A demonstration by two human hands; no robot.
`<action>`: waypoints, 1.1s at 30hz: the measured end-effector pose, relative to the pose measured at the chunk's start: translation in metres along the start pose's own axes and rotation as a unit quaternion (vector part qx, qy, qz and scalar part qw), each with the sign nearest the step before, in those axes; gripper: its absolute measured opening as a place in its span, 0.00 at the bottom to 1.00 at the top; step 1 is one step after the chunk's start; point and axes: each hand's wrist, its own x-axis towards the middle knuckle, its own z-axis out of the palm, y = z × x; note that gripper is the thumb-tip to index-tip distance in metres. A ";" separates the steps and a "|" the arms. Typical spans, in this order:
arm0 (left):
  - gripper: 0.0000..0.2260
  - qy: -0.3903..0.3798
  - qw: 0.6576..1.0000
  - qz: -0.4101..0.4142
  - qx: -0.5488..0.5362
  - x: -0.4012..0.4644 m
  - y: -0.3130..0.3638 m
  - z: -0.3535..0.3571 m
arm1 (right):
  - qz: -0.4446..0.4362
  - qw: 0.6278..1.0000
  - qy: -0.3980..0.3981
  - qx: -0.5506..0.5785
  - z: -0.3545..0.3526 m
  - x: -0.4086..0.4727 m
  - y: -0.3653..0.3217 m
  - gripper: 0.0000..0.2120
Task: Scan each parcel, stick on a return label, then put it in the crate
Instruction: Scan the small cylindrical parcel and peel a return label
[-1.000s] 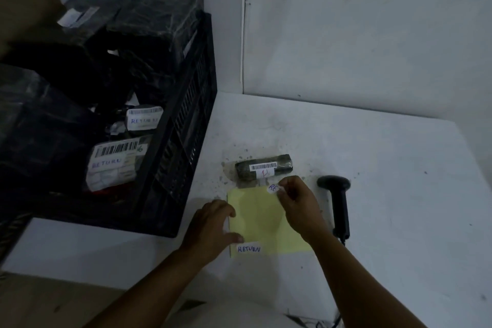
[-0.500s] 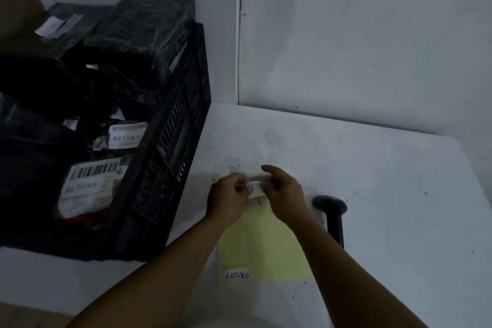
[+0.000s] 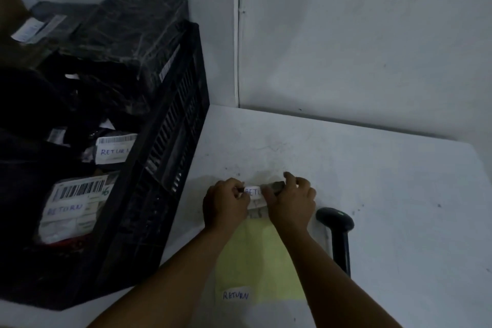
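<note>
Both hands meet over a small dark parcel (image 3: pixel 277 186) on the white table (image 3: pixel 372 194). The left hand (image 3: pixel 225 204) and right hand (image 3: pixel 291 202) pinch a white label (image 3: pixel 253 191) against it. A scanner (image 3: pixel 336 231) lies just beside; a black crate (image 3: pixel 165 168) of parcels stands left.

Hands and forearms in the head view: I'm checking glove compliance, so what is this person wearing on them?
Nothing visible. The left hand and right hand are bare, with no gloves, rings, watch or wristband showing. Both forearms are bare to the frame's edge; no sleeves appear.
</note>
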 end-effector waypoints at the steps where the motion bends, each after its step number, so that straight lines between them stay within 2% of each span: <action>1: 0.06 -0.006 1.000 -0.015 -0.019 0.002 -0.001 0.000 | 0.020 1.000 -0.015 0.011 0.000 0.003 0.003 0.31; 4: 0.10 -0.014 0.999 -0.044 -0.017 0.004 0.003 0.002 | 0.043 0.995 -0.064 0.069 0.004 0.008 0.005 0.27; 8: 0.11 -0.002 0.991 -0.128 -0.040 0.005 0.007 0.006 | 0.044 0.992 -0.053 0.109 0.005 0.005 0.005 0.25; 10: 0.09 -0.004 0.990 -0.131 -0.050 0.006 0.003 0.006 | 0.041 0.991 -0.055 0.114 0.005 0.005 0.006 0.24; 19: 0.12 -0.018 0.997 -0.056 -0.053 -0.002 -0.002 -0.002 | 0.052 0.983 -0.068 0.160 0.001 0.004 0.008 0.23; 24: 0.22 -0.095 0.995 0.040 -0.013 -0.021 -0.008 -0.009 | 0.037 0.981 -0.062 0.183 -0.003 -0.002 0.016 0.23; 29: 0.25 -0.049 0.995 0.083 -0.022 -0.030 0.005 -0.041 | -0.001 0.970 -0.022 0.244 -0.037 -0.004 -0.003 0.24; 33: 0.22 0.042 0.987 0.157 -0.021 -0.040 0.035 -0.092 | -0.063 0.949 0.017 0.308 -0.085 -0.006 -0.039 0.22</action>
